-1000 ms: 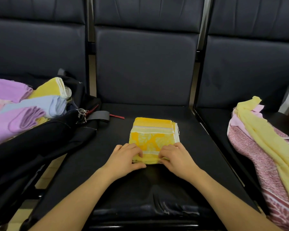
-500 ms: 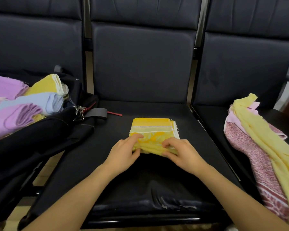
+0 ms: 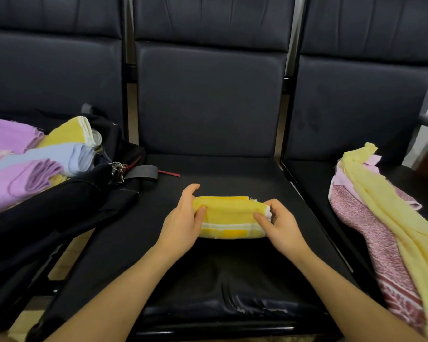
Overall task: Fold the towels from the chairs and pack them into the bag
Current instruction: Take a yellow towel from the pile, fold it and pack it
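Since a second ago, the yellow towel (image 3: 229,218) is no longer lying as a flat square: its near half is being turned over onto the far half, so it is now sitting as a thick, narrow bundle, and both hands are moving up from its near edge to its ends. The left hand (image 3: 183,222) is gripping the left end, its fingers (image 3: 190,191) curling over the far side and the thumb pressing the top. The right hand (image 3: 281,224) is pinching the right end, where white layered edges are showing, probably to keep the layers from slipping apart. Holding both ends at once seems meant to keep the fold compact, ready for lifting.

The bundle is resting in the middle of the centre chair seat (image 3: 232,267), which is serving as the folding surface. On the left chair, the black bag (image 3: 59,208) is lying open, with folded purple, blue and yellow towels (image 3: 42,164) sticking out of its mouth, so this one likely belongs beside them. On the right chair, a pale yellow towel (image 3: 391,213) is draping over a pink patterned towel (image 3: 371,228), both unfolded and apparently waiting their turn.
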Demonstrator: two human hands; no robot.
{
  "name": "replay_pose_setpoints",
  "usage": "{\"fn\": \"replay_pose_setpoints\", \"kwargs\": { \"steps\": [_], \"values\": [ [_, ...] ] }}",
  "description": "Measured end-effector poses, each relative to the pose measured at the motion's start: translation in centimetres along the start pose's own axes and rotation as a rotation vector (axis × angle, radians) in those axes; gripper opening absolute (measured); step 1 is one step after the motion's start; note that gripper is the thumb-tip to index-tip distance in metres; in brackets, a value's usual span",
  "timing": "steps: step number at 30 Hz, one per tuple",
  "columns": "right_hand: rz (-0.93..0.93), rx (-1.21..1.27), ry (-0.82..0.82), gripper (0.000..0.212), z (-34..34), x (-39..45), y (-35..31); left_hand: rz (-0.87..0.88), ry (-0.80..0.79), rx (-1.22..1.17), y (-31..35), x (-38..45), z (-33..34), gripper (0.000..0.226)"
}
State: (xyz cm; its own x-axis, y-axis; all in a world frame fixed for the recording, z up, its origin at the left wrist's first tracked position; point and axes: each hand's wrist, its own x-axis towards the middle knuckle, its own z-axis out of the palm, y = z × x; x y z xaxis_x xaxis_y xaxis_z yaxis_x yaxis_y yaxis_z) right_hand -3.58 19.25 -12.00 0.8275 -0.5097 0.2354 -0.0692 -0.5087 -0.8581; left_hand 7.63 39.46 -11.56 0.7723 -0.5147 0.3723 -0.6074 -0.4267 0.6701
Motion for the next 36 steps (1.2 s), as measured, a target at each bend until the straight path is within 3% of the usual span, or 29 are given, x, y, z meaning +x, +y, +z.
{"fn": "replay_pose_setpoints", "kwargs": {
  "steps": [8,15,19,23,26,30,36],
  "values": [
    [-0.01,-0.472,0.089,0.011,2.4,1.9,-0.7,-0.182,0.131,0.044,0.4,2.4,1.4,0.053],
    [0.078,-0.883,0.088,0.034,3.3,4.2,0.1,-0.331,0.05,0.183,-0.6,5.1,2.3,0.04],
    [0.107,-0.875,0.085,0.033,3.5,5.0,0.8,-0.341,0.133,0.063,-1.8,5.0,2.2,0.036],
    [0.11,-0.851,0.097,0.031,3.5,4.9,0.8,-0.284,0.1,0.011,-1.7,4.1,2.5,0.026],
    [0.133,-0.853,0.103,0.033,3.6,4.6,0.7,-0.307,0.092,0.16,-1.3,4.0,3.2,0.027],
    [0.192,-0.868,0.129,0.044,3.7,4.5,0.9,-0.379,-0.009,0.356,-1.3,4.3,4.0,0.05],
    [0.181,-0.933,0.053,0.054,3.6,4.1,1.4,-0.299,-0.158,0.561,-1.4,4.4,4.3,0.055]
  ]
}}
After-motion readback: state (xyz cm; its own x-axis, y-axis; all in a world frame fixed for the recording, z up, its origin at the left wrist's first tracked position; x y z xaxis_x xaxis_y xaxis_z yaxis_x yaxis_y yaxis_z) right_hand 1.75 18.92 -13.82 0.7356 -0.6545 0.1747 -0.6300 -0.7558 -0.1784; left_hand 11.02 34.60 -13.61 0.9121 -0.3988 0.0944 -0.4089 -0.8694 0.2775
